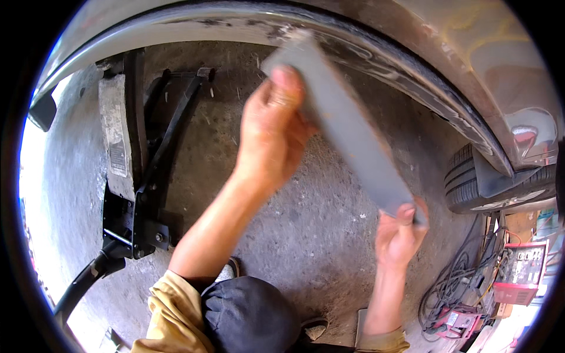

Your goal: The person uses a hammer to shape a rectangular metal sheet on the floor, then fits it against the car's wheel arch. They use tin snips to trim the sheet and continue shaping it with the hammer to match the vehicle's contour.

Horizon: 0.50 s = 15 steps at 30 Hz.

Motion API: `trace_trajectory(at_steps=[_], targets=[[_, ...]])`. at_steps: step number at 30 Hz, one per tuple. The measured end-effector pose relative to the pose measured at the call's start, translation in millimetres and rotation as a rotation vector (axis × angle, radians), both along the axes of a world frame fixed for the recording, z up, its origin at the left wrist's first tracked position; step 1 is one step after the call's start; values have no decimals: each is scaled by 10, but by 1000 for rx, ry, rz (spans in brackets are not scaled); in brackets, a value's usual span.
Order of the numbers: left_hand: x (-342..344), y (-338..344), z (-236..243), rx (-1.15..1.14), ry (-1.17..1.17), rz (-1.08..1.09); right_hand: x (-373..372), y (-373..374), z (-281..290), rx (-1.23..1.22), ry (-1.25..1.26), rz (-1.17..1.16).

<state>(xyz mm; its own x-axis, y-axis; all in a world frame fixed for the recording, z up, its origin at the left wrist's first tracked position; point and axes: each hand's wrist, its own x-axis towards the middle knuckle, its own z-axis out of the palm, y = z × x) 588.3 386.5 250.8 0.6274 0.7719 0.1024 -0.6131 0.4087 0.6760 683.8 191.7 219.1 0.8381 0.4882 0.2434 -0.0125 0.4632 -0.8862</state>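
A long flat grey strip (347,132) with rust-tinged edges slants from upper centre down to the right, slightly blurred. My left hand (272,120) is closed on its upper part, thumb across the face. My right hand (400,235) pinches the lower end between thumb and fingers. The strip's upper end lies at the scuffed car sill (235,25); whether they touch I cannot tell. The sill curves across the top, with dark, patchy, worn marks along it.
A floor jack (120,135) stands at the left on the concrete floor (306,247). A car wheel (465,182) is at the right. Below it are red machines (518,273) and tangled cables (441,294). My dark-clothed knee (247,312) shows at bottom centre.
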Motion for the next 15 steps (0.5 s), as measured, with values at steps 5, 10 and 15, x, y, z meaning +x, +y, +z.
trace_trajectory(at_steps=[5,10,15], targets=[[-98,128,11,70,-136,-86,-119,59,100,-1,-67,-29],[49,-19,-32,-88,-10,12,-57,-19,0,-3,32,0],[24,40,-60,-4,-92,-83,-23,-67,-81,18,60,13]])
